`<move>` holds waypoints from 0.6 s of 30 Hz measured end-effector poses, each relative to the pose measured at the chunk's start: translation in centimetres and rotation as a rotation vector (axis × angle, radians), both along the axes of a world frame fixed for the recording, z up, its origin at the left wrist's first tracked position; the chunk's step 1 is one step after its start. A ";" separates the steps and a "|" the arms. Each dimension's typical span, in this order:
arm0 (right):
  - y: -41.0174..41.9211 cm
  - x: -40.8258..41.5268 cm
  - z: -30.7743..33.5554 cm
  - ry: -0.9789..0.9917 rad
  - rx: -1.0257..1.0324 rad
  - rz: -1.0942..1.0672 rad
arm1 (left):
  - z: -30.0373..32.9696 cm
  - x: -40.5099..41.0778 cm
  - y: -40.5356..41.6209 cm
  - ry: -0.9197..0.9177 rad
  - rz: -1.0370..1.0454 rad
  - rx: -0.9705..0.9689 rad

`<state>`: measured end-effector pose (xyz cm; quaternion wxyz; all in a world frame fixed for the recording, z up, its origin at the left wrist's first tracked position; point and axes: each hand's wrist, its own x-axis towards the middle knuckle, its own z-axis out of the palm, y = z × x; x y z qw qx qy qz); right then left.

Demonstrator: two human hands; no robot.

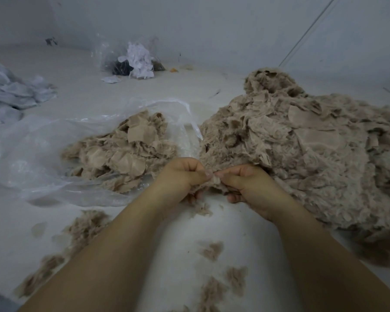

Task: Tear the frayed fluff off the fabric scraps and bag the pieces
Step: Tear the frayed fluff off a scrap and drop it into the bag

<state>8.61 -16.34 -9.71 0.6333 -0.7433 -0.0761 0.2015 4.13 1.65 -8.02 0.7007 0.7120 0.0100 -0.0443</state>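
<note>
Beige fluffy scraps fill a big pile (302,149) on the right, so most of the work looks undone, while a smaller batch (122,152) already lies in the clear bag (32,154) at left. Left hand (185,176) and right hand (243,183) both pinch one scrap (214,184) with curled fingers, at the pile's near edge; torn fluff (212,251) litters the near floor.

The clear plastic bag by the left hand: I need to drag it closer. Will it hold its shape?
Probably not. The clear plastic bag lies crumpled and flat, so it looks limp and light. The trimmed scraps sit at its open mouth and may spill if it is tugged.
</note>
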 end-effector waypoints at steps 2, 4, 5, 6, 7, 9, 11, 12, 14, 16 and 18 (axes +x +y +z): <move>0.1 -0.1 0.1 -0.008 -0.009 -0.008 | 0.2 -0.3 0.1 0.008 -0.037 -0.112; 0.1 -0.2 0.3 -0.020 -0.023 0.003 | 0.5 -0.3 0.3 -0.010 -0.064 -0.238; 0.1 -0.3 0.4 -0.026 -0.029 0.009 | 0.6 -0.3 0.4 -0.024 -0.061 -0.301; 0.1 -0.3 0.4 -0.030 -0.034 0.006 | 0.6 -0.3 0.4 -0.039 -0.048 -0.364; 0.1 -0.3 0.4 -0.034 -0.041 -0.004 | 0.6 -0.3 0.4 -0.047 -0.030 -0.422; 0.2 -0.4 0.5 -0.052 -0.071 -0.017 | 0.7 -0.2 0.3 -0.055 0.028 -0.527; 0.4 -0.5 0.5 -0.076 -0.099 -0.005 | 0.8 -0.2 0.4 -0.064 0.098 -0.630; 0.4 -0.6 0.6 -0.084 -0.112 -0.004 | 0.7 0.0 0.5 -0.068 0.128 -0.676; 0.5 -0.7 0.6 -0.092 -0.134 -0.016 | 0.6 0.1 0.8 -0.070 0.182 -0.623; 0.4 -0.8 0.7 -0.079 -0.126 -0.020 | 0.4 0.2 0.5 -0.032 0.209 -0.404; 0.3 -0.8 0.9 -0.065 -0.094 0.004 | 0.1 0.0 -0.1 0.039 0.143 -0.307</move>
